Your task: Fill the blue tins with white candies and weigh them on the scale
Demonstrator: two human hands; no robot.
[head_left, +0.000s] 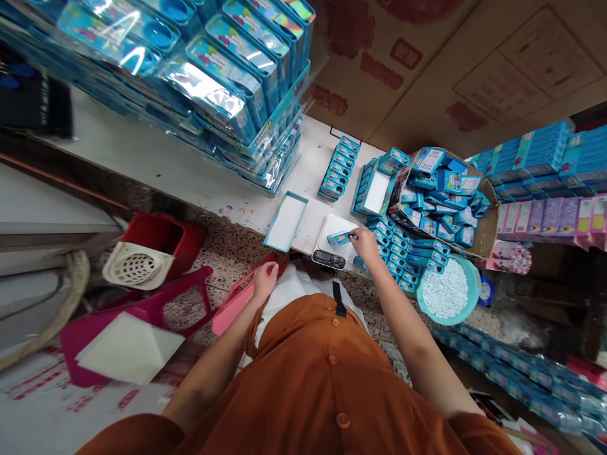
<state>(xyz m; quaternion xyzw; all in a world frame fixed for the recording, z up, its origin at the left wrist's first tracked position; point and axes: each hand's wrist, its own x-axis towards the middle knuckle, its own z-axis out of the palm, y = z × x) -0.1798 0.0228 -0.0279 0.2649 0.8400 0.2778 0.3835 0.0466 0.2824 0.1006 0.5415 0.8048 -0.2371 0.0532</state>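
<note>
**Weighing a small box at a packing table**

Far left, on the floor: red bucket (165, 237) with white basket (135, 268) leaning on it, dark pink stool (142, 316) just in front. Above, at the table's (156, 158) back edge: stacked packs (203, 69) in clear wrap.

Left of centre: left hand (264, 278) low, near the lap, fingers curled inward, touching the top of a pale pink panel (231, 308); impossible to tell whether gripping or only resting. Just beyond, empty tray (286, 221) lying flat near the table edge.

Centre: scale (332, 245) at the table edge, small box (339, 238) lying on its white plate. Right hand (367, 243) reaching in from the right, fingertips pinched on the box's right end.

Right: row of boxes (337, 169) well behind the scale, half-filled tray (374, 189), carton (484, 234) heaped with loose boxes, bowl (448, 291) of white pellets just below.

Step in hand, by judgement: weight check, box on the plate but not yet freed of the fingers. Next move, by judgement: full release for a true reading, or a level lift with the same pinch, clear of the boxes crowding the right side of the scale
</note>
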